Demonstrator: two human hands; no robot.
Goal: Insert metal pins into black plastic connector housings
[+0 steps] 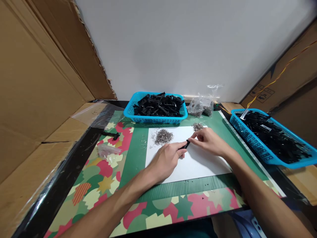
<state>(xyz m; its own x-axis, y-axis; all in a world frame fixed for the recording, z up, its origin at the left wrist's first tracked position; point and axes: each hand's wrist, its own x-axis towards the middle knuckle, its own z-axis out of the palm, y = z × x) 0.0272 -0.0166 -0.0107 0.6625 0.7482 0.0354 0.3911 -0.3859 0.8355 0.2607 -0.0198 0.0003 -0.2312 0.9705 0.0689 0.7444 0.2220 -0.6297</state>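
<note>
My left hand (170, 158) is closed around a small black plastic part (187, 144), holding it over a white sheet of paper (198, 167). The fingertips of my right hand (204, 140) are pinched together at the upper end of that part; whether a tiny piece sits between them is too small to make out. A heap of small metal pieces (163, 136) lies on the paper to the left of the hands. Just beyond my right hand is a smaller metal heap (197, 126).
A blue basket (156, 120) of black parts stands behind the paper, and another blue basket (262, 153) stands at right. Clear bags (201, 107) sit at the back. A black part (115, 135) and a small plastic bag (108, 150) lie on the patterned mat (97, 180). Cardboard flanks the table.
</note>
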